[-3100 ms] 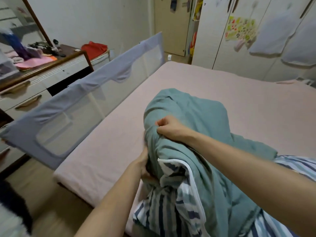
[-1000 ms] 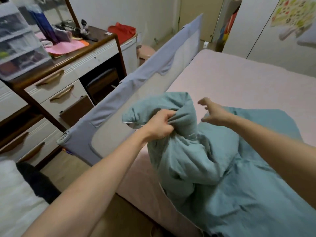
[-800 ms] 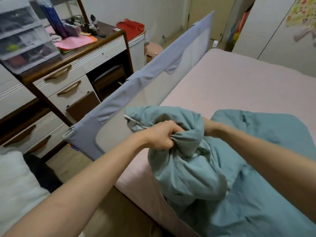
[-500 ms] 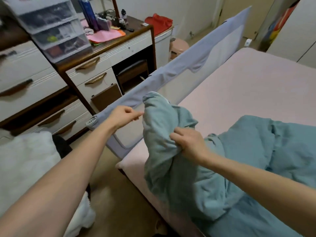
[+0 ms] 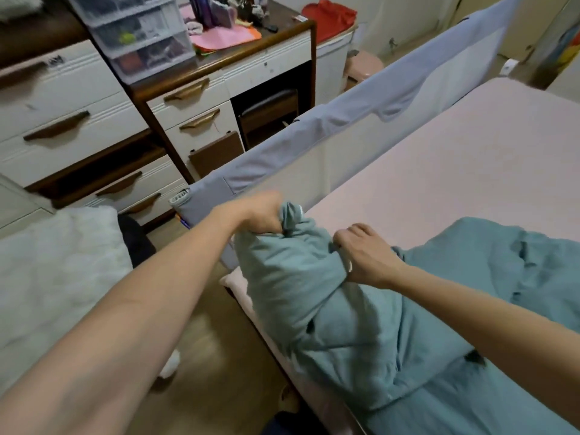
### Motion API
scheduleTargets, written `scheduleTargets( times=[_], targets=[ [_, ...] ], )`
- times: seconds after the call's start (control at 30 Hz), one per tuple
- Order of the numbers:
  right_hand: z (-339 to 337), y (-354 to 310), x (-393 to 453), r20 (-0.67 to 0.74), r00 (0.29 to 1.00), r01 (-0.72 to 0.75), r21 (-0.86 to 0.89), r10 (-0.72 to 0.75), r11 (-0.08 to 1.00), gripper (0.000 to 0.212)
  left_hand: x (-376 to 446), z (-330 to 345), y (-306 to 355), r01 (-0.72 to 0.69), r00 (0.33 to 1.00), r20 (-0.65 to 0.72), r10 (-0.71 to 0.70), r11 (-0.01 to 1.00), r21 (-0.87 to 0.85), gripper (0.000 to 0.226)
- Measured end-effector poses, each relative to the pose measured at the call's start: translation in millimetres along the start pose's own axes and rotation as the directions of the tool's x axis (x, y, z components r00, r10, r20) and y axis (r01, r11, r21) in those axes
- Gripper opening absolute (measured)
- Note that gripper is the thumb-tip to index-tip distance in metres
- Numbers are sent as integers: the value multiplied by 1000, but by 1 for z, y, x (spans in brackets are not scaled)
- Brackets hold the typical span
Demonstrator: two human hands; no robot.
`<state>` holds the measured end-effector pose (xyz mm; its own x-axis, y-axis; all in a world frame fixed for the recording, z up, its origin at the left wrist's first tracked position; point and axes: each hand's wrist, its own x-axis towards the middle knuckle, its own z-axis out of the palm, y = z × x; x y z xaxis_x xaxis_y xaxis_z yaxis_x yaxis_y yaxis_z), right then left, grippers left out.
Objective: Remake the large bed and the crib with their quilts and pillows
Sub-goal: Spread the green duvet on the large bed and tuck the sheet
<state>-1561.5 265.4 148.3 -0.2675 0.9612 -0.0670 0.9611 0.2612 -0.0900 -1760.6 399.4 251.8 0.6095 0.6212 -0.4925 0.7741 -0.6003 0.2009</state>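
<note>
Gripping a bunched corner of the teal quilt point(image 5: 329, 296), the left hand point(image 5: 260, 213) lifts it over the bed's point(image 5: 455, 158) near-left corner, just beside the grey bed rail point(image 5: 345, 120). The right hand point(image 5: 364, 255) clutches a fold close by; the rest lies along the bed's near edge.

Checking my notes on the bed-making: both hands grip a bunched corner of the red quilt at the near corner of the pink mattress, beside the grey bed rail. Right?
Not quite: the head view shows the quilt is teal, not red. Both the left hand and right hand do grip it, beside the grey bed rail.
</note>
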Motion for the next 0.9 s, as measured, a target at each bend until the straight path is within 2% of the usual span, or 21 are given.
scheduleTargets(
  times=[0.07, 0.1, 0.13, 0.2, 0.23, 0.27, 0.3, 0.33, 0.37, 0.4, 0.43, 0.47, 0.5, 0.53, 0.57, 0.6, 0.67, 0.7, 0.73, 0.83, 0.9],
  targets=[
    [-2, 24, 12, 227, 964, -131, -31, 135, 991, 111, -2, -1, 11, -119, 944, -282, 171, 974, 192, 25],
    [-1, 34, 21, 282, 947, -152, -28, 154, 988, 120, -4, 0, 16, -183, 871, -392, 298, 935, 304, 21],
    [-3, 41, 27, 310, 939, -144, -44, 151, 989, 117, -5, 2, 22, -245, 784, -453, 424, 882, 402, 17],
    [-6, 59, 37, 335, 935, -106, -42, 114, 994, 99, -6, 3, 34, -302, 616, -511, 599, 779, 549, 10],
    [-18, 52, 43, 367, 924, -147, 79, 109, 986, 86, -5, -1, 39, -314, 549, -525, 650, 743, 591, 7],
    [-31, 34, 54, 421, 894, -286, 277, 151, 917, 64, -2, -6, 43, -315, 485, -546, 683, 719, 620, 8],
    [-29, 11, 76, 326, 891, -441, 451, 316, 776, 37, 3, -10, 47, -308, 430, -565, 704, 703, 641, 13],
    [-47, 10, 73, 181, 862, -507, 299, 474, 808, 17, 9, -14, 50, -299, 398, -574, 715, 693, 656, 17],
    [-47, 4, 78, 188, 763, -646, 243, 618, 723, 7, 13, -16, 51, -297, 396, -575, 716, 693, 657, 18],
    [-21, 7, 83, 163, 669, -741, 223, 725, 634, 13, 23, -18, 54, -308, 394, -569, 722, 687, 658, 18],
    [6, 16, 81, 243, 609, -789, 281, 755, 546, 24, 30, -18, 54, -307, 398, -563, 724, 684, 662, 19],
    [33, 43, 70, 423, 630, -776, 379, 652, 504, 32, 40, -18, 55, -303, 400, -559, 726, 681, 667, 20],
    [54, 76, 48, 551, 607, -758, 185, 572, 626, 42, 54, -21, 56, -312, 407, -562, 721, 687, 656, 19],
    [51, 111, 17, 445, 657, -688, 24, 609, 725, 35, 70, -26, 57, -317, 425, -568, 705, 704, 636, 14],
    [22, 121, 34, 316, 630, -757, 47, 709, 652, 32, 87, -32, 57, -321, 459, -574, 678, 729, 604, 9],
    [-14, 134, 31, 296, 638, -767, 158, 711, 622, 29, 105, -40, 56, -333, 486, -582, 652, 754, 567, 10],
    [-74, 167, 28, 49, 584, -786, 284, 810, 549, 26, 145, -61, 57, -349, 551, -565, 614, 785, 511, 16],
    [-81, 189, 40, -62, 478, -819, 328, 876, 471, 25, 163, -71, 60, -350, 580, -552, 599, 795, 495, 23],
    [-98, 217, 41, -153, 311, -850, 398, 938, 346, 25, 182, -82, 65, -357, 609, -524, 596, 795, 490, 36],
    [-131, 271, 65, -189, -35, -792, 604, 981, 88, 26, 236, -115, 104, -374, 648, -467, 602, 785, 493, 79],
    [-148, 289, 77, -170, -269, -662, 747, 948, -54, 30, 258, -122, 132, -351, 727, -392, 564, 796, 494, 102]
  ],
)
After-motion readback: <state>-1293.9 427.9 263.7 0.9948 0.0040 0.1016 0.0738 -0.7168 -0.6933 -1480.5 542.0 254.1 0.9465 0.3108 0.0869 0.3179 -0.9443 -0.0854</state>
